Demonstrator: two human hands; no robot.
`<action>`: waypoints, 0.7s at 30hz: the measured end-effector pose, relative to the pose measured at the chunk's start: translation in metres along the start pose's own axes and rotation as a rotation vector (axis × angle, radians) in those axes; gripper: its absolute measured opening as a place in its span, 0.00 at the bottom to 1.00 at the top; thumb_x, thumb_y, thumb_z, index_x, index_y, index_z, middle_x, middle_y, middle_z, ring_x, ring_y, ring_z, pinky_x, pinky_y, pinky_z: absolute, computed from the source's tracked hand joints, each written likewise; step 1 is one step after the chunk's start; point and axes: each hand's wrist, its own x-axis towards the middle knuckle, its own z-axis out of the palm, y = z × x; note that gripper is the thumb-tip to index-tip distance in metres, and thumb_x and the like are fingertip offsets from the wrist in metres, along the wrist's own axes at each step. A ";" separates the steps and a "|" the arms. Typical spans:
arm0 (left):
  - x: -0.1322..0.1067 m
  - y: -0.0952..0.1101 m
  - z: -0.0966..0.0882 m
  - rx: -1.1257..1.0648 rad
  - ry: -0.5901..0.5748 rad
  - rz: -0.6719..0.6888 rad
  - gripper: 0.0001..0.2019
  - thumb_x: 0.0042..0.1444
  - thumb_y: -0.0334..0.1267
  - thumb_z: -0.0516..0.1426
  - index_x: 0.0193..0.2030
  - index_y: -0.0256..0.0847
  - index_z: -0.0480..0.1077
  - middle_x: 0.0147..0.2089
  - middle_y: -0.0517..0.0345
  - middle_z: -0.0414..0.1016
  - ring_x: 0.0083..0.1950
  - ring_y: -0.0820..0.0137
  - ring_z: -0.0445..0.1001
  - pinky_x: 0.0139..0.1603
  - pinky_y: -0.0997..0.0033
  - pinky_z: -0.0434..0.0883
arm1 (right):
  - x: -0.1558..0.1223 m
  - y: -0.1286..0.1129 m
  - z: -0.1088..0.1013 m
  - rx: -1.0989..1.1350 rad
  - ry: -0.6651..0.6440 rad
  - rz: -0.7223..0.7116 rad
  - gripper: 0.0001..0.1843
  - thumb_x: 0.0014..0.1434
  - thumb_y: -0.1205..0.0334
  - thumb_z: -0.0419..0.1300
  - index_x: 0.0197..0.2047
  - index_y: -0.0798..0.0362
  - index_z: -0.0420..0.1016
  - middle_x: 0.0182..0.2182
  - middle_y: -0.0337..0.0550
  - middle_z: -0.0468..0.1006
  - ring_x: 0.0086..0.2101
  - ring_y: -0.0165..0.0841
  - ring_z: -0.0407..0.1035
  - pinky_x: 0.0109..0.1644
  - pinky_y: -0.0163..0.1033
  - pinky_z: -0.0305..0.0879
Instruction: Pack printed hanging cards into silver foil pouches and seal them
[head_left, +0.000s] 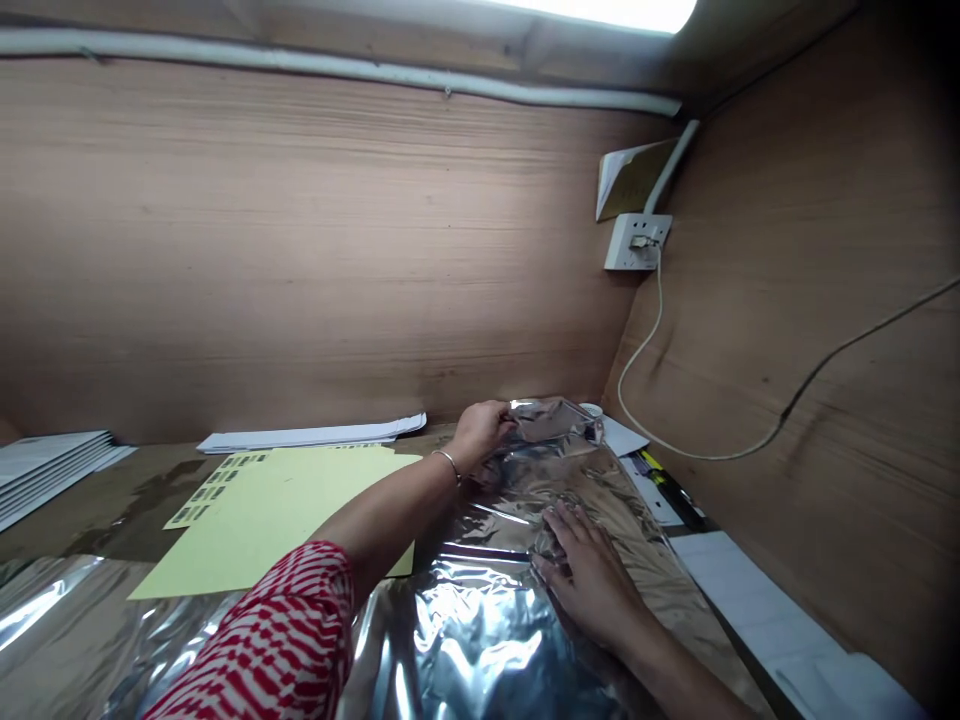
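Head camera: silver foil sheet gripped and pressed flat on bench

The left hand, a bangle on its wrist, closes its fingers on the far, folded-up edge of the crinkled foil near the wooden back wall. The right hand lies open, palm down, on the middle of the foil. A yellow label sheet lies just beside the foil, partly under the left forearm.

At lower centre of the frame the right hand lies flat on a silver foil bag; the left hand pinches its far edge mid-frame, beside a yellow sheet to the left
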 end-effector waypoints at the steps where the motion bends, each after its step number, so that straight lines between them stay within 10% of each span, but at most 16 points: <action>1: -0.009 0.006 -0.005 -0.007 0.012 0.054 0.10 0.66 0.42 0.54 0.44 0.39 0.72 0.46 0.52 0.76 0.47 0.66 0.74 0.47 0.70 0.70 | 0.003 -0.002 -0.008 0.131 0.020 0.049 0.36 0.50 0.47 0.63 0.58 0.59 0.71 0.63 0.56 0.64 0.66 0.49 0.48 0.70 0.54 0.40; 5: -0.052 0.035 -0.017 -0.016 0.010 0.279 0.10 0.67 0.39 0.51 0.41 0.39 0.72 0.42 0.53 0.76 0.40 0.68 0.74 0.40 0.73 0.67 | 0.020 -0.015 -0.044 0.370 0.101 0.236 0.36 0.61 0.33 0.45 0.59 0.54 0.63 0.55 0.58 0.72 0.52 0.43 0.71 0.51 0.50 0.72; 12: -0.107 0.064 -0.028 0.039 -0.020 0.692 0.07 0.65 0.32 0.52 0.44 0.38 0.71 0.40 0.53 0.76 0.39 0.65 0.72 0.46 0.65 0.66 | 0.028 -0.030 -0.054 0.467 0.180 0.329 0.18 0.58 0.45 0.56 0.37 0.53 0.69 0.31 0.53 0.79 0.33 0.45 0.77 0.36 0.51 0.76; 17: -0.111 0.065 -0.033 -0.019 -0.065 0.674 0.06 0.64 0.32 0.52 0.41 0.37 0.70 0.37 0.51 0.74 0.36 0.66 0.71 0.41 0.66 0.66 | 0.014 -0.043 -0.063 0.323 0.335 0.072 0.22 0.63 0.51 0.50 0.56 0.53 0.67 0.53 0.57 0.74 0.54 0.49 0.67 0.55 0.58 0.65; 21: -0.099 0.065 -0.039 -0.142 -0.108 0.586 0.05 0.62 0.31 0.54 0.36 0.37 0.71 0.35 0.53 0.74 0.34 0.69 0.70 0.36 0.71 0.64 | 0.023 -0.055 -0.082 -0.368 0.010 -0.439 0.24 0.52 0.70 0.57 0.53 0.49 0.75 0.55 0.48 0.73 0.63 0.48 0.52 0.68 0.56 0.44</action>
